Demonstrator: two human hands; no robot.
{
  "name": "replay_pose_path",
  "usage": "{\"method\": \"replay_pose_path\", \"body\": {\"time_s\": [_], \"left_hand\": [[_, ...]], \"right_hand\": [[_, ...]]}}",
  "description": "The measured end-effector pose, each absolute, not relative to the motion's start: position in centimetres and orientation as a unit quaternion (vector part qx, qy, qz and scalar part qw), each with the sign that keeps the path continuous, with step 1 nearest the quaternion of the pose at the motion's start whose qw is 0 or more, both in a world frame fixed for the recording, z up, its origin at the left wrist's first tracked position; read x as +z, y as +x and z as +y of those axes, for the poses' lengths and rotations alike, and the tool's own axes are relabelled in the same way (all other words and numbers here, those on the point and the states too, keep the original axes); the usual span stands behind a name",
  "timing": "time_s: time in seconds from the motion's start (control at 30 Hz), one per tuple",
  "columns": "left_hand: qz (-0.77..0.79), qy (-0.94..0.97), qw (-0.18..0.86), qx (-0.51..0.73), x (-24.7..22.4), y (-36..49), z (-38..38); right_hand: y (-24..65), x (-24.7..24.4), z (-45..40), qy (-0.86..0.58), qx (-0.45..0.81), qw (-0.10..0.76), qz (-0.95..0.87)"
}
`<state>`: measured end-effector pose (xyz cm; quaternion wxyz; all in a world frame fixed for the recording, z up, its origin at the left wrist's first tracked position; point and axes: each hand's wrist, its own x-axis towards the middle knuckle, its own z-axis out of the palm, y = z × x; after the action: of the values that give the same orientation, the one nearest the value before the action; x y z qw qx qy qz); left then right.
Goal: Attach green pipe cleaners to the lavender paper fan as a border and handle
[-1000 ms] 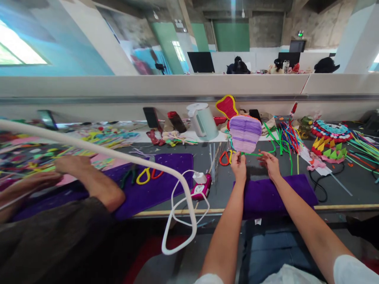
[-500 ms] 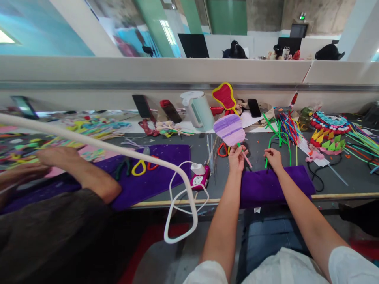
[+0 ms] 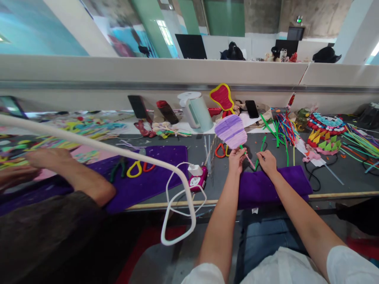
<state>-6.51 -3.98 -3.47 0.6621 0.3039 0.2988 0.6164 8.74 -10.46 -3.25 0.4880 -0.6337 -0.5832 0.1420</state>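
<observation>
Between its fingers my left hand pinches the stem of a purple striped pipe-cleaner flower. The bloom tilts up and left, and the stem below shows green, then pink. Closed on a green pipe cleaner is my right hand, just right of the stem. The green piece is bent, with one end rising above the fingers and another slanting toward the pink stem. Whether it touches the stem I cannot tell. Under my wrists lies a folded purple cloth at the table edge.
A white lamp arm crosses the left side. A co-worker's arm rests on another purple cloth by scissors with yellow handles. Behind stand a pale jug and a red-and-yellow pipe-cleaner shape. Loose pipe cleaners lie at right.
My right hand has moved left toward the flower stem, bringing the green pipe cleaner with it. My left hand keeps its pinch on the stem. The view has shifted slightly.
</observation>
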Motion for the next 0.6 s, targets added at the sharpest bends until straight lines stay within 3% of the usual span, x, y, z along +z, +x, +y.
{"method": "replay_pose_path", "body": {"time_s": [0.37, 0.6], "left_hand": [[0.277, 0.33, 0.674, 0.601, -2.9, -5.7, -4.8], [0.27, 0.329, 0.686, 0.59, -2.8, -6.0, -4.7]], "right_hand": [[8.0, -3.8, -9.7, -0.485, 0.348, 0.498, -0.63], [7.8, -3.6, -9.9, -0.46, 0.393, 0.517, -0.605]]}}
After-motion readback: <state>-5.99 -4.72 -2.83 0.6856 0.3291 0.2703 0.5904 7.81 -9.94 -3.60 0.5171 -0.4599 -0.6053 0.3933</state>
